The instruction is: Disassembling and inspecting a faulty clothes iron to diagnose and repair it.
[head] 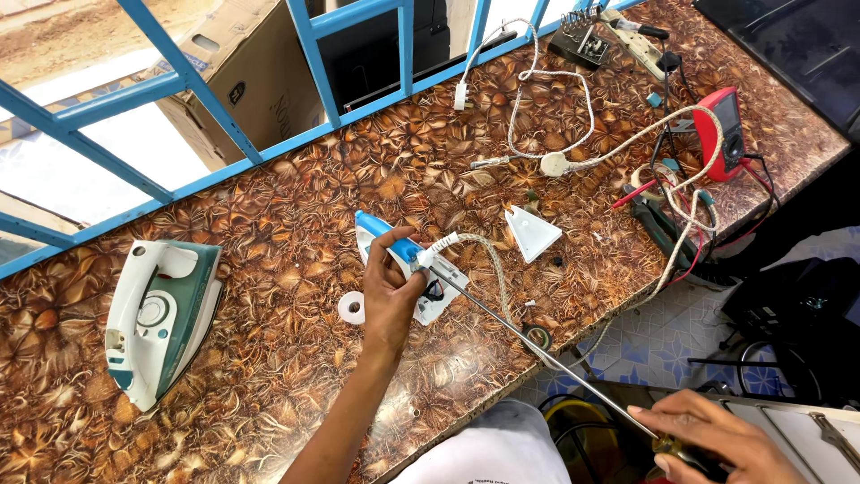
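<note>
My left hand [390,291] is clamped around the blue and white plastic clothes iron [403,269] lying near the front edge of the brown leaf-patterned worktop [296,206], and my right hand [717,439] is closed on the handle of a long thin steel screwdriver [537,345] whose tip meets the iron's rear. The iron looks rigid, fairly heavy and smooth-shelled, so I judge the handle the safest grip. Its braided white cord [502,278] is limp and could snag.

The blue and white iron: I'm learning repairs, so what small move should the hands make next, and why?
Probably turn the long screwdriver with the right hand. Its tip already sits at the rear of the blue and white iron, where the braided cord enters, and the left hand steadies the iron on the worktop.
</note>
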